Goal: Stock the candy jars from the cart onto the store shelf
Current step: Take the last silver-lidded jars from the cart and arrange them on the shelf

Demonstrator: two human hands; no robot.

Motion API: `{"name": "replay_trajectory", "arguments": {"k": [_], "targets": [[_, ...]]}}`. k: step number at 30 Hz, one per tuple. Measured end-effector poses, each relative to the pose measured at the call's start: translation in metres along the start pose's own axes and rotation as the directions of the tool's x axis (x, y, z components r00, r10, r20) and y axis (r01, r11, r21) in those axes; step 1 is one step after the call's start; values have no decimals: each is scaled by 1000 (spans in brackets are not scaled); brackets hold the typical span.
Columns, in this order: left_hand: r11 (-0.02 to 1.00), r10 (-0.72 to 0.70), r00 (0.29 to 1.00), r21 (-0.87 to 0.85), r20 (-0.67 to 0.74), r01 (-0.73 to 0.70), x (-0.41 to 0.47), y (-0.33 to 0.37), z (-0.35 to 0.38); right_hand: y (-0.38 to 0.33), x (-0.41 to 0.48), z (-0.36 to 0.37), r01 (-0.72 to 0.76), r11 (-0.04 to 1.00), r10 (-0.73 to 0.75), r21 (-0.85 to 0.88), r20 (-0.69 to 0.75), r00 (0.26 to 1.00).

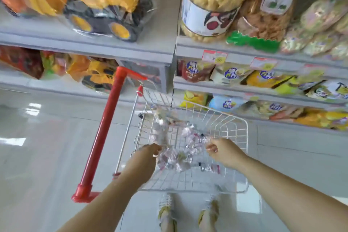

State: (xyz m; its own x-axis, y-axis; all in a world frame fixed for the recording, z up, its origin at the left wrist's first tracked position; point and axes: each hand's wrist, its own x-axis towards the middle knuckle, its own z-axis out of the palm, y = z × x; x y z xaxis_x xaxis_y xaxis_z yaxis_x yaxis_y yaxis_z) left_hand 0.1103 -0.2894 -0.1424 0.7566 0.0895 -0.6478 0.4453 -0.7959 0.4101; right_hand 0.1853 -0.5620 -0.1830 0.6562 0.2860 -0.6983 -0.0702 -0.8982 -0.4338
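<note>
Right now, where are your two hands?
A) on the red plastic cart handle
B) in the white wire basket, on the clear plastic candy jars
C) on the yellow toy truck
B: left hand and right hand grip clear plastic candy jars inside the white wire basket.

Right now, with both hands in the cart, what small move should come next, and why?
Probably lift the candy jars straight up, over the rim of the wire cart: the right hand pinches one inside, the left hand reaches another, though blur hides its grip.
</note>
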Motion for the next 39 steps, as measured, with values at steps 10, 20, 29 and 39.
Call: {"name": "replay_trajectory", "arguments": {"k": [10, 20, 29, 39], "targets": [[990, -75, 986, 131, 152, 55, 86, -47, 78, 10, 81, 116, 105, 988, -79, -115, 206, 975], [976, -166, 966, 174, 199, 132, 115, -63, 104, 0, 127, 153, 255, 952, -212, -170, 237, 948], [991, -105, 960, 107, 259, 79, 109, -54, 97, -20, 154, 136, 77, 993, -84, 88, 80, 993], [996, -84, 952, 31, 295, 79, 107, -64, 107, -50, 209, 204, -234, 956, 234, 177, 18, 972]]}}
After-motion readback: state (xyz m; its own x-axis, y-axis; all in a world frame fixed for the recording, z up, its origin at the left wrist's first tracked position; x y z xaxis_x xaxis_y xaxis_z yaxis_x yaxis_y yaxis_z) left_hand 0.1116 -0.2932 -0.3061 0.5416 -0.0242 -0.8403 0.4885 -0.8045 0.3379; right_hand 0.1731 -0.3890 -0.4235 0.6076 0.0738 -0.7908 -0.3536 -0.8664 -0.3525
